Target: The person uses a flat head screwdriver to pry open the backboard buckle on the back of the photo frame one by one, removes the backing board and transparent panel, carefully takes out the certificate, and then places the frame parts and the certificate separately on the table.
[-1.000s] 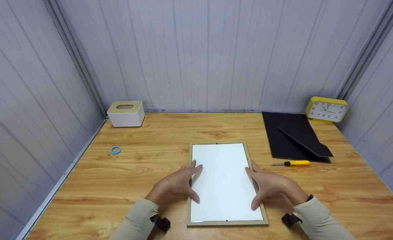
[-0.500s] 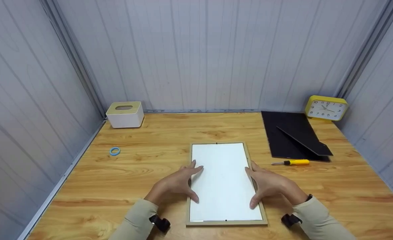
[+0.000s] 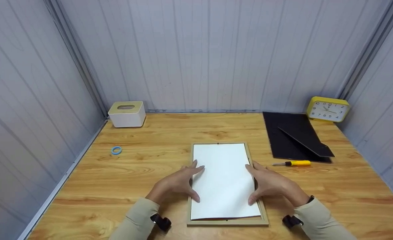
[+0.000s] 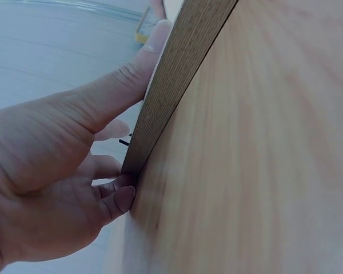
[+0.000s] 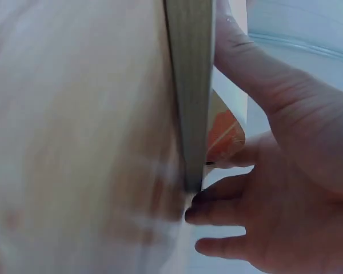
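Note:
A white sheet of paper (image 3: 223,180) lies over a light wooden picture frame (image 3: 228,223) on the table. Its lower edge is bowed, raised more towards the right. My left hand (image 3: 181,181) is spread at the left side, thumb and index on the sheet's margin, other fingers against the wooden rim (image 4: 171,85). At the right side my right hand (image 3: 270,185) holds the sheet's edge with thumb and forefinger. The right wrist view shows the sheet bent outward there, with an orange print (image 5: 226,134) on its underside; other fingers touch the frame's outer side.
A yellow-handled screwdriver (image 3: 298,163) lies right of the frame. Behind it are a black backing board (image 3: 276,140) with a folded stand (image 3: 311,146) and a yellow clock (image 3: 328,109). A blue ring (image 3: 116,150) and a tissue box (image 3: 127,116) are at the left.
The sheet, flat in the frame before, now bulges up; its lower edge has come away from the frame, most at the right. Both hands stay nearly in place, the right thumb slightly higher.

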A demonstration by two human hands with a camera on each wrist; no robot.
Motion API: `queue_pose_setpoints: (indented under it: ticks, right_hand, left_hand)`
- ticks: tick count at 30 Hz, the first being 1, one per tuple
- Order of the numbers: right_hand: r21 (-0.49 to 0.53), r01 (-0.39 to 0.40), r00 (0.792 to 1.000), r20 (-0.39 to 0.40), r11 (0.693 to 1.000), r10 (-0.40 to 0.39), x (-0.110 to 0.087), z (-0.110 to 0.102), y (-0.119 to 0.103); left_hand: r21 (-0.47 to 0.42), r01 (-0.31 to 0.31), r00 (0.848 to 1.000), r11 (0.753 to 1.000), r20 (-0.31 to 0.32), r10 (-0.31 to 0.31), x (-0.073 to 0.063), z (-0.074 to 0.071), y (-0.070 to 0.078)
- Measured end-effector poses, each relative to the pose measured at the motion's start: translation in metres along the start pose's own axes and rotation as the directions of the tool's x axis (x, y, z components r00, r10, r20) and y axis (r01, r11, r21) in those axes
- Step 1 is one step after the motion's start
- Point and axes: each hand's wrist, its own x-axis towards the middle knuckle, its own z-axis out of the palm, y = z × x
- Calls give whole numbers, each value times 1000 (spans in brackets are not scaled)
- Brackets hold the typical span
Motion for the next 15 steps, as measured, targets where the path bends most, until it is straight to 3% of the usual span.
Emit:
queue_pose_setpoints:
  ticks: [4,8,11,15]
  right_hand:
    - [-52,29,997,-77,998,-33,-1,-3,-5]
    - [-36,141,986,-87,989,-144,-2,-8,-4]
    - [-4,220,975,-22,975,-220,-4,-11,1]
    - [-15,189,973,137,982,-185,-7,-10,4]
  left_hand:
    - [6,-5,1000,1000,1,5,0,0,1]
    - [7,-5,1000,1000,-1,6,0,0,2]
    - [5,-5,1000,1000,-4,6,0,0,3]
    - [10,-9,1000,1000,-7,9,0,1,2]
